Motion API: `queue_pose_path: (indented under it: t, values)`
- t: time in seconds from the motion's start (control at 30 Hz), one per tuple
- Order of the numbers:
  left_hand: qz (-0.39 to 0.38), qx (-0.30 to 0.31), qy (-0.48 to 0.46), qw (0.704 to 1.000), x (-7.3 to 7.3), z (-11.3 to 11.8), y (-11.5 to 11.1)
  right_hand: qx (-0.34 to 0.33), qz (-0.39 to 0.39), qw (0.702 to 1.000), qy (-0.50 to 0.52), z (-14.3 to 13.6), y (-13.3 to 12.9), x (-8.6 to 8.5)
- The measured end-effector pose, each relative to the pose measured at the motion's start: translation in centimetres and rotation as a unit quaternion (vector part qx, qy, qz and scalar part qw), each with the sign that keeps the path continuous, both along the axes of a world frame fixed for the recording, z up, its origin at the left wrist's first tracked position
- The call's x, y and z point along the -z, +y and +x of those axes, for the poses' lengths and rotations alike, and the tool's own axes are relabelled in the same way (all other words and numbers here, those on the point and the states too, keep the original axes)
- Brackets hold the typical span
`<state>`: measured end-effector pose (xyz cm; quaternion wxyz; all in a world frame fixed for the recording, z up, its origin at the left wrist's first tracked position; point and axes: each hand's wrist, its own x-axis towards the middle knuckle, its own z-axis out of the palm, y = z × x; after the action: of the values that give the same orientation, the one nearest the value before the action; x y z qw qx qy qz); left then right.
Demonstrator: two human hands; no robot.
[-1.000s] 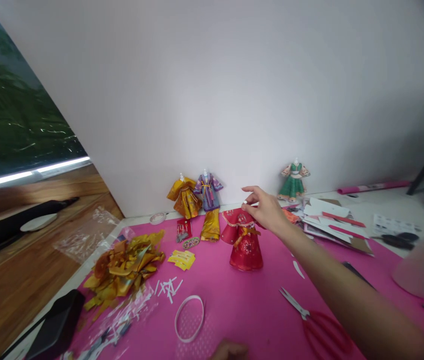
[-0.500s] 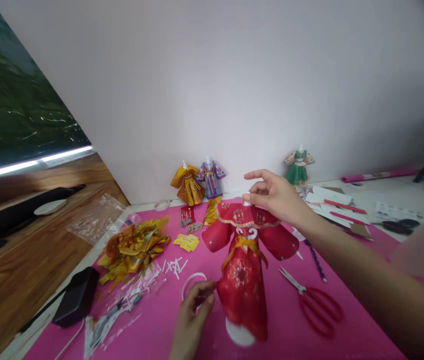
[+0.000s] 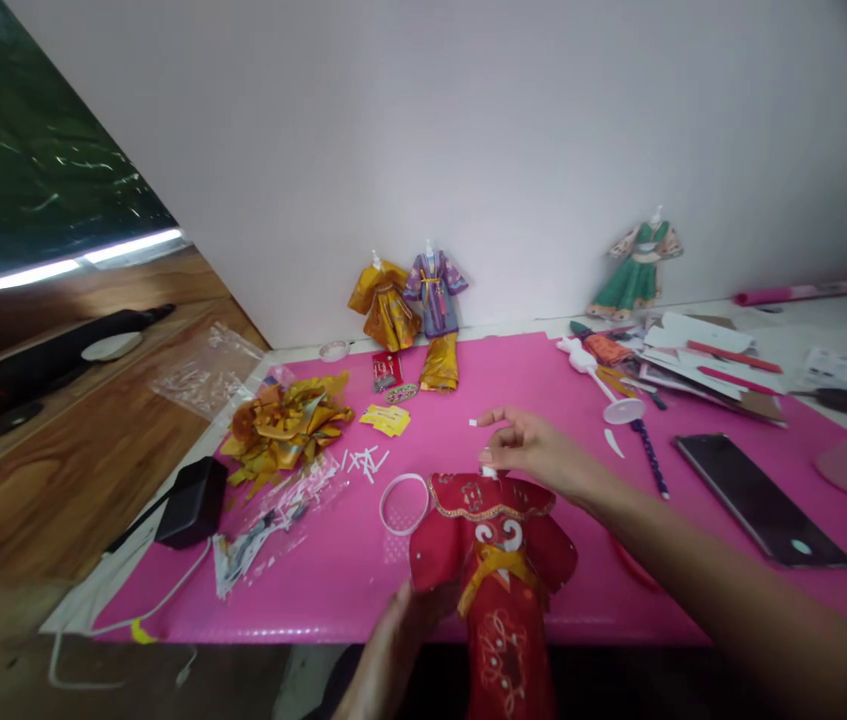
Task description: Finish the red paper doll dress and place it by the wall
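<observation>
A red doll dress with gold trim, white swirls and a yellow sash hangs upright at the front edge of the pink mat. My right hand pinches its white neck piece from above. My left hand is at the left side of the dress, below the sleeve; its fingers are partly hidden behind the fabric. Just left of the sleeve lies a white ring on the pink mat.
Yellow fabric scraps, a black box and plastic bags lie left. Gold, purple and green dresses lean at the wall. A phone, a white stand and papers are right.
The view has shifted, showing the phone and the mat's front edge. Both hands and the red dress have come nearer to me, and the left hand has moved from the skirt's side up towards the sleeve.
</observation>
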<state>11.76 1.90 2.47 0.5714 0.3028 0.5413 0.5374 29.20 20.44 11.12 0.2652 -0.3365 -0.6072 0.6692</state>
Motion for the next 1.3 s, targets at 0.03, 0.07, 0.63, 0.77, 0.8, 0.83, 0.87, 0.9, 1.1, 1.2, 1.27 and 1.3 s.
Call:
queue_pose_path:
  t: [0.03,0.07,0.63,0.77,0.8,0.83,0.87,0.9,1.1,1.2,1.27,1.3]
  values:
    - [-0.005,-0.026,0.012,1.000,0.1,-0.4,-0.1,0.001,-0.001,1.000,-0.002,0.1,0.1,0.2]
    - [-0.006,-0.056,0.032,0.998,-0.1,-0.8,-0.1,0.004,0.000,1.000,-0.004,0.2,0.2,0.3]
    - [-0.018,0.055,0.164,0.985,-3.8,3.3,0.9,0.014,0.013,0.999,-0.035,0.2,-0.8,0.3]
    - [0.001,0.074,0.043,0.996,-3.3,3.9,1.3,0.001,0.013,0.999,-0.031,-0.2,-1.2,1.3]
    - [0.014,0.080,0.021,0.996,-3.1,4.0,1.4,-0.003,0.017,0.999,-0.029,-0.3,-1.3,1.5]
    - [0.023,0.085,0.004,0.996,-2.9,4.1,1.4,-0.007,0.021,0.999,-0.028,-0.4,-1.4,1.6]
    - [0.028,0.088,-0.007,0.996,-2.6,4.2,1.5,-0.011,0.023,0.999,-0.028,-0.4,-1.5,1.7]
    - [0.028,0.087,-0.015,0.996,-2.4,4.2,1.5,-0.015,0.024,0.999,-0.031,-0.5,-1.6,1.8]
    - [-0.007,0.046,-0.045,0.998,-1.5,4.5,1.5,-0.030,0.015,0.999,-0.041,-0.6,-1.9,2.1]
    - [-0.009,0.039,-0.045,0.998,-1.4,4.6,1.5,-0.037,0.016,0.999,-0.036,-0.6,-1.9,2.4]
    - [-0.007,0.039,-0.048,0.998,-1.4,4.7,1.5,-0.037,0.015,0.999,-0.035,-0.6,-1.9,2.6]
    - [-0.008,0.037,-0.050,0.998,-1.4,4.8,1.5,-0.036,0.012,0.999,-0.033,-0.6,-1.9,2.7]
